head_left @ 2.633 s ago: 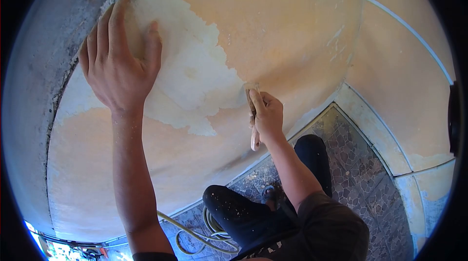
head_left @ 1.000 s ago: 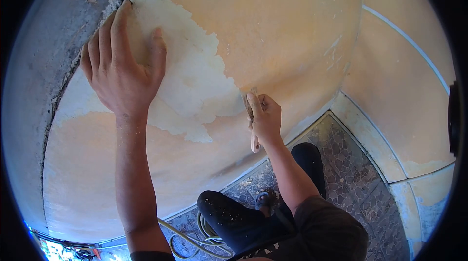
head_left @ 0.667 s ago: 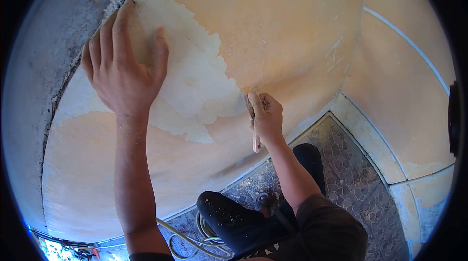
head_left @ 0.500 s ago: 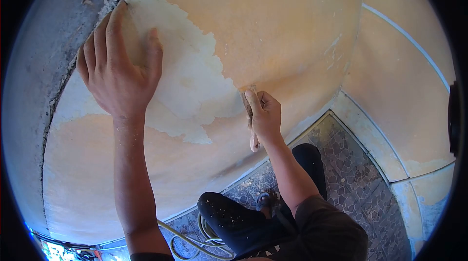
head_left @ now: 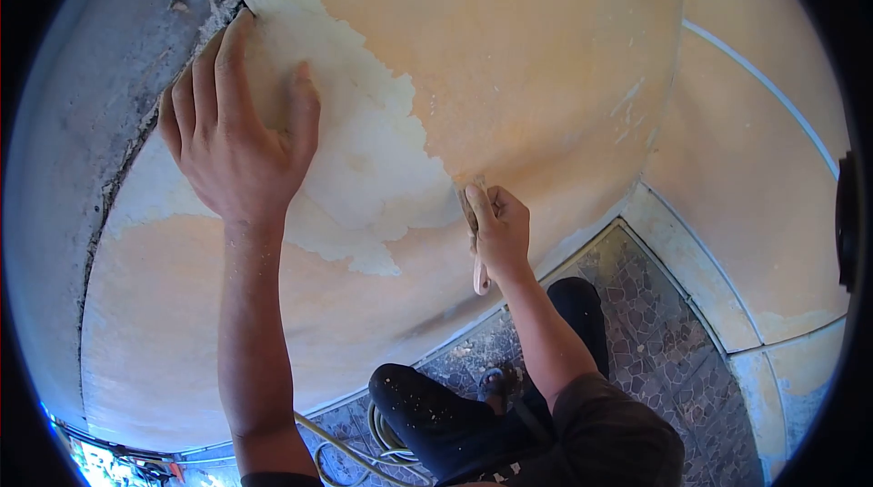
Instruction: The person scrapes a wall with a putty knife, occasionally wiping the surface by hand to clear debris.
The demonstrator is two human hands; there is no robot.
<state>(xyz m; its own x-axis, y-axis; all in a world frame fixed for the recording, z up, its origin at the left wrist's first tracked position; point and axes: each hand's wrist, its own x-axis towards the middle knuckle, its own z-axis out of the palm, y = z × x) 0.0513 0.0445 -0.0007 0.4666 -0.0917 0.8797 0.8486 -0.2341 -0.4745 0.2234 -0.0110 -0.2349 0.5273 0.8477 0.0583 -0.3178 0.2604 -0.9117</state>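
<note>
My left hand (head_left: 241,137) lies open on the wall, fingers spread, its fingertips at the rough crack (head_left: 150,119) along the wall's edge. Under and beside it spreads a pale bare patch (head_left: 359,146) with a ragged border against the peach-orange paint (head_left: 536,50). My right hand (head_left: 502,232) is closed around a scraper (head_left: 480,278) with a light handle that has a hole in its end. The thumb presses along the tool. Its working end meets the wall at the right border of the pale patch and is partly hidden by my fingers.
A patterned tile floor (head_left: 650,332) lies below, with pale crumbs by the wall's base. A coiled hose (head_left: 386,437) is beside my bent knee (head_left: 409,396). Another painted wall section (head_left: 755,169) with a light blue line stands at the right. A dark grey surface (head_left: 82,123) borders the left.
The view has shifted slightly, so the wall and both hands appear a little lower and further right. My right hand with the scraper has moved slightly down; my left hand keeps its place on the wall.
</note>
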